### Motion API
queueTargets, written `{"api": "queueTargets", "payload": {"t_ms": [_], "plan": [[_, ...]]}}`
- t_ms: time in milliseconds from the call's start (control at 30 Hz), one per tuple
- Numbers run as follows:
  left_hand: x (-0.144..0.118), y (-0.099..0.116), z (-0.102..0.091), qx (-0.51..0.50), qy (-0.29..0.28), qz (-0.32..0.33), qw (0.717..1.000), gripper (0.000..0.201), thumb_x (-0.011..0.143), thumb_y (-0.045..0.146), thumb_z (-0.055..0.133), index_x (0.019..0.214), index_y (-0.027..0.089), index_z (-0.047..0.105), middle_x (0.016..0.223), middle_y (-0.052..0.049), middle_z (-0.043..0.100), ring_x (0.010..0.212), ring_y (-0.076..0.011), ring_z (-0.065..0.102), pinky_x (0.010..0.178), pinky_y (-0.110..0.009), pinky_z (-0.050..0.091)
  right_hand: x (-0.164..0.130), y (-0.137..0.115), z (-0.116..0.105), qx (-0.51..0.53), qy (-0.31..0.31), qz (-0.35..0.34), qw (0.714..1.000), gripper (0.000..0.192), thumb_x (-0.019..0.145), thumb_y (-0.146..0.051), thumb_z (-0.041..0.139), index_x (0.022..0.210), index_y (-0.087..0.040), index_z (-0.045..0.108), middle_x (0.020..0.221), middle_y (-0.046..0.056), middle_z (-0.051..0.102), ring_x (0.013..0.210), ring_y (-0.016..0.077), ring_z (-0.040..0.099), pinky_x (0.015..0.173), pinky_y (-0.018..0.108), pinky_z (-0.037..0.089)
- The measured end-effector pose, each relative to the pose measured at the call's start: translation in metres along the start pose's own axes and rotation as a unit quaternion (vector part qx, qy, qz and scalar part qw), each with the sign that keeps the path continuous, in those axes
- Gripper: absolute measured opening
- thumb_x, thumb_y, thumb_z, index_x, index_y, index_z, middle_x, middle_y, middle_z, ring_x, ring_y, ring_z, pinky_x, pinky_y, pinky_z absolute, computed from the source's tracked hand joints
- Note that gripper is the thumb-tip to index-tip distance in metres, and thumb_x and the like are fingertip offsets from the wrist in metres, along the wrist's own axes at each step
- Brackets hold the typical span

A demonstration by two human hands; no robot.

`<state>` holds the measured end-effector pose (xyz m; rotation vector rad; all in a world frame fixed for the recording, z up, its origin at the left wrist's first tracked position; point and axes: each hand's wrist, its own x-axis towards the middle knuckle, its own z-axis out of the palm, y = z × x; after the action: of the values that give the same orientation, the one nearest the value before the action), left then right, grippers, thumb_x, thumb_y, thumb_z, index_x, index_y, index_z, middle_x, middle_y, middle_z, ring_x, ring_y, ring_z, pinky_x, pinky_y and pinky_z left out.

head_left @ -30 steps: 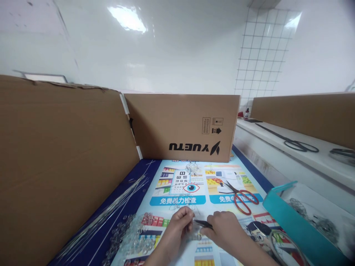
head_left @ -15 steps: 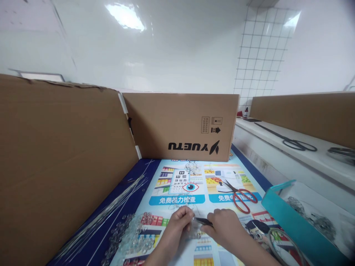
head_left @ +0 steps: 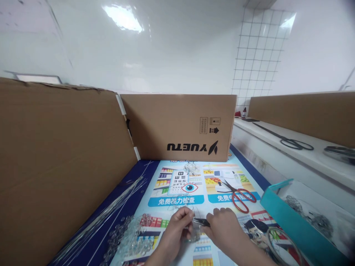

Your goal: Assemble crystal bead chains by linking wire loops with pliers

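My left hand (head_left: 177, 227) is closed in a pinch, thumb against fingertips, on a thin wire. Clear beads (head_left: 195, 235) hang just beneath, between the two hands; how they join the wire is too small to make out. Wrapped in my right hand (head_left: 224, 226) is a pair of pliers (head_left: 201, 221), dark-handled, its jaws pointing left and meeting the wire at my left fingertips. Left of my hands lies a loose heap of clear beads (head_left: 138, 242). Beyond my fingers, a faint beaded strand (head_left: 180, 201) rests on the printed mat.
Red-handled scissors (head_left: 242, 198) lie beyond my right hand. At right stands a teal box (head_left: 301, 218) with wire coils; a wire ring (head_left: 285, 244) lies beside it. A wire bundle (head_left: 108, 214) runs along the left. Cardboard panels (head_left: 155, 122) wall the back and left.
The pliers' jaws have turned slightly at my left fingertips, and the beads hanging between the hands have shifted. Both hands stay in nearly the same place; the camera view has moved a little.
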<state>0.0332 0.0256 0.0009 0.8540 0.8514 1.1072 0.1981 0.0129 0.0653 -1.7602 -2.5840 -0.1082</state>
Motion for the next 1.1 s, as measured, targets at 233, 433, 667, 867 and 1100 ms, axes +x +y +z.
{"api": "queueTargets", "payload": {"t_ms": [233,433,667,867,1100], "plan": [[-0.002,-0.001,0.005,-0.004,0.012,0.006,1.0,0.023,0.078,0.038,0.063,0.072,0.017,0.054,0.055,0.003,0.05,0.048,-0.0076,0.043,0.042,-0.017,0.032,0.0,-0.001,0.003,0.012,-0.01,0.011,1.0,0.027,0.082,-0.042,0.052,0.08,-0.02,0.067,0.075,0.009,0.067,0.07,0.0247,0.062,0.061,0.031,0.038],[-0.003,-0.003,0.011,0.007,0.04,0.02,0.999,0.027,0.076,0.042,0.064,0.07,0.017,0.054,0.056,0.003,0.051,0.047,-0.008,0.044,0.042,-0.018,0.033,0.0,-0.003,0.002,0.018,-0.017,0.018,1.0,0.032,0.084,-0.044,0.049,0.081,-0.018,0.067,0.076,0.011,0.067,0.071,0.0245,0.063,0.062,0.03,0.039],[-0.004,-0.008,0.018,0.058,0.087,0.04,0.994,0.028,0.074,0.042,0.064,0.066,0.018,0.052,0.054,0.005,0.052,0.043,-0.0074,0.044,0.044,-0.018,0.033,0.0,-0.004,0.002,0.022,-0.028,0.021,0.999,0.035,0.085,-0.044,0.046,0.081,-0.017,0.067,0.076,0.012,0.068,0.073,0.0255,0.064,0.063,0.031,0.041],[0.001,-0.014,0.013,0.097,0.097,0.061,0.989,0.03,0.073,0.044,0.064,0.065,0.018,0.052,0.052,0.005,0.052,0.043,-0.0081,0.044,0.044,-0.019,0.033,-0.001,-0.003,0.004,0.027,-0.028,0.015,0.999,0.034,0.084,-0.044,0.046,0.08,-0.017,0.067,0.075,0.012,0.069,0.071,0.0264,0.064,0.061,0.032,0.041],[0.01,-0.022,0.008,0.119,0.103,0.069,0.985,0.037,0.068,0.052,0.064,0.062,0.018,0.051,0.049,0.005,0.052,0.037,-0.0078,0.042,0.039,-0.019,0.029,0.0,0.0,0.005,0.045,-0.024,0.001,0.999,0.03,0.081,-0.04,0.047,0.079,-0.018,0.068,0.075,0.011,0.069,0.072,0.0278,0.065,0.061,0.032,0.04]]}}
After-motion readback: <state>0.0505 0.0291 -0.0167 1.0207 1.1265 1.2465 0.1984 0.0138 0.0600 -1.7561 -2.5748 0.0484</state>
